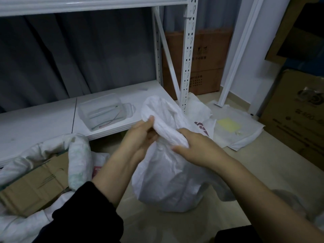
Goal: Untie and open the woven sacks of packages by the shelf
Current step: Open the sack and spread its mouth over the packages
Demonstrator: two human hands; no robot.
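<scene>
A white metal shelf [122,95] stands on a beige tiled floor [245,165], cardboard boxes [298,109] at the right. A white woven sack [168,179] sits before it, its gathered neck gripped by left hand [142,134] and right hand [194,144].

Dim, cool indoor light, soft all over.

Glare whitens the shelf beam [87,4] at the frame's top; the curtain [78,55] behind it sinks into grey shadow. Shadows on the floor [175,225] are faint. Wide-angle distortion tilts the shelf post [189,50]. Lower corners are smeared, and detail is grainy.
</scene>
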